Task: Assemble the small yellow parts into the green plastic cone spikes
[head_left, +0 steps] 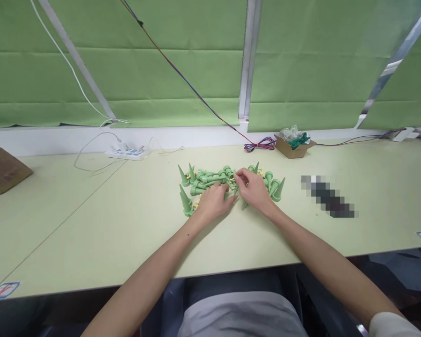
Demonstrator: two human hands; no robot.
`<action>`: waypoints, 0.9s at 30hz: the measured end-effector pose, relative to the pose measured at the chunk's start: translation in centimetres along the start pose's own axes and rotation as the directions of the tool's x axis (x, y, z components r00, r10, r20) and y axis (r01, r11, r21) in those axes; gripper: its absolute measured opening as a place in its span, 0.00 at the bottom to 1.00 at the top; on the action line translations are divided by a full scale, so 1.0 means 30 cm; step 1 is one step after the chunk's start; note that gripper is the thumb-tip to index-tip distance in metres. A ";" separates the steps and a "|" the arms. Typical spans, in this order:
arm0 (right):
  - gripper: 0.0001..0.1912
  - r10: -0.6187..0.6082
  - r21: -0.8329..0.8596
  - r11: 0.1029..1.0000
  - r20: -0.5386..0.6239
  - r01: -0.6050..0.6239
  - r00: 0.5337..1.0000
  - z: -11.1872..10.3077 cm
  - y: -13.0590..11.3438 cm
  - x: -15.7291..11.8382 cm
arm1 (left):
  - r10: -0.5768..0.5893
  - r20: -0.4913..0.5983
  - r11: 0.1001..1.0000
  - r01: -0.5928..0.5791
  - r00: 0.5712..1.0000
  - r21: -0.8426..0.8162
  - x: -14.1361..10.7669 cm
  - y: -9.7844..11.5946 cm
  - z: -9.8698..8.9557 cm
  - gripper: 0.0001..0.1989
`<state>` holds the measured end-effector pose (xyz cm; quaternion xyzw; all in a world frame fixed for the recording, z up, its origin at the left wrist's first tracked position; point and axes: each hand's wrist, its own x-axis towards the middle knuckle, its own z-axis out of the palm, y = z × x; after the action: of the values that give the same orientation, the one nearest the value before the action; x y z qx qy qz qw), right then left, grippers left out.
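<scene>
Green plastic cone-shaped spikes (213,179) lie in a loose pile in front of me, with small yellow pieces among them. My left hand (214,200) rests over the near left part of the pile. Its fingers bend down onto the green pieces, while its thumb is held apart; no held piece shows. At the pile's right side, my right hand (250,185) is closed in a pinch, thumb against fingers. What lies between those fingertips is too small to make out. Several spikes stand upright on their round caps, such as a left spike (183,175) and a right spike (279,189).
A small cardboard box (293,149) with clear plastic and green stuff stands at the back, beside coiled red-blue wire (259,145). A white power strip (128,152) lies back left, near a brown paper bag (5,171). A blurred dark object (330,196) lies at right.
</scene>
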<state>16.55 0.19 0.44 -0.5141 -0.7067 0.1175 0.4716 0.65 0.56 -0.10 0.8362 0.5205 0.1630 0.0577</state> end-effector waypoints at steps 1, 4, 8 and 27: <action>0.08 -0.003 0.002 1.000 -0.001 0.003 1.000 0.001 0.001 0.000 | 0.004 0.005 1.000 -0.004 1.000 -0.003 -0.002 0.001 0.001 0.16; 0.08 -0.020 0.002 1.000 -0.006 0.020 1.000 0.002 0.002 0.000 | 0.012 0.025 1.000 -0.012 1.000 -0.013 -0.005 0.005 0.004 0.15; 0.08 -0.038 0.001 0.999 -0.005 0.038 0.999 0.004 0.003 0.001 | 0.036 0.054 0.999 -0.034 0.998 -0.032 -0.004 0.009 0.003 0.13; 0.06 -0.041 0.040 0.998 0.041 0.039 0.998 0.011 0.007 -0.003 | 0.104 -0.109 0.970 -0.125 0.989 -0.209 0.015 -0.006 0.020 0.12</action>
<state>16.41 0.31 0.09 -0.4880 -0.7241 0.1327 0.4690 0.87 1.08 -0.61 0.8448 0.4527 0.2621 0.1130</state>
